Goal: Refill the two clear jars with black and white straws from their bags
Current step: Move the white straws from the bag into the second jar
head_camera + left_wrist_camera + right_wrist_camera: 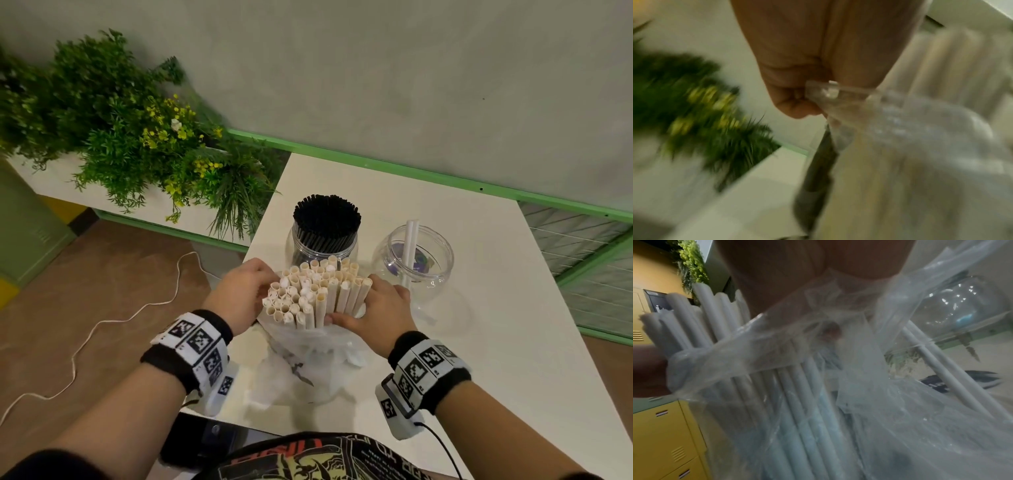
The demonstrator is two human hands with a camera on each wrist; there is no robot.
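Observation:
A bundle of white straws [315,291] stands upright in a clear plastic bag [308,359] on the white table [496,308]. My left hand [251,291] is at the bundle's left side and pinches the bag's edge [830,92]. On the right side, my right hand [380,305] grips the bag [818,331] against the straws [715,318], thumb across the front. Behind them a clear jar [323,246] is packed with black straws [325,216]. To its right, a second clear jar [416,257] holds two white straws [409,246].
Green plants with yellow flowers [137,137] fill a planter left of the table. A white cable [102,325] lies on the brown floor. A dark device [205,442] sits at the table's near edge. Yellow lockers [659,434] show in the right wrist view.

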